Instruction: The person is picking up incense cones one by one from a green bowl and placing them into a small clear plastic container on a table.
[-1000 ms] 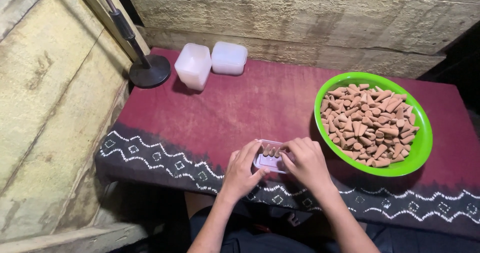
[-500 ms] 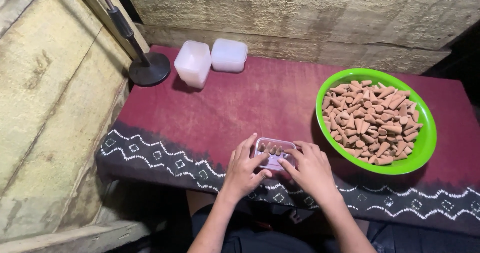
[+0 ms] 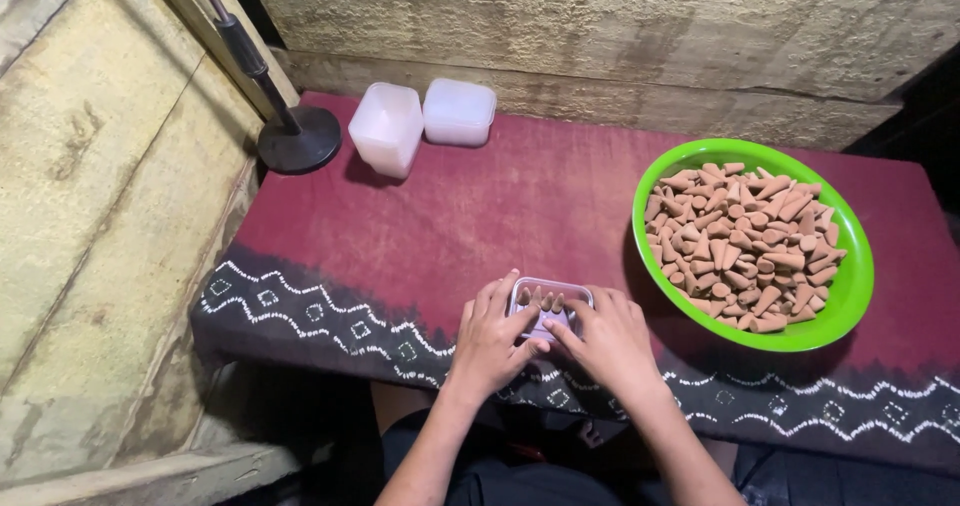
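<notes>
the green bowl (image 3: 850, 296) is heaped with brown cones (image 3: 745, 241), so most are left to pack. 2 spare tubs (image 3: 420, 121) wait at the back (untouched). the small box (image 3: 550, 301) at the cloth's near edge holds a few cones, left hand (image 3: 490, 341) and right hand (image 3: 605, 341) gripping its sides.

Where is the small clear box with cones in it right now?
In the head view, the small clear box sits low centre on the red cloth, between left hand and right hand, left of the green bowl.
</notes>
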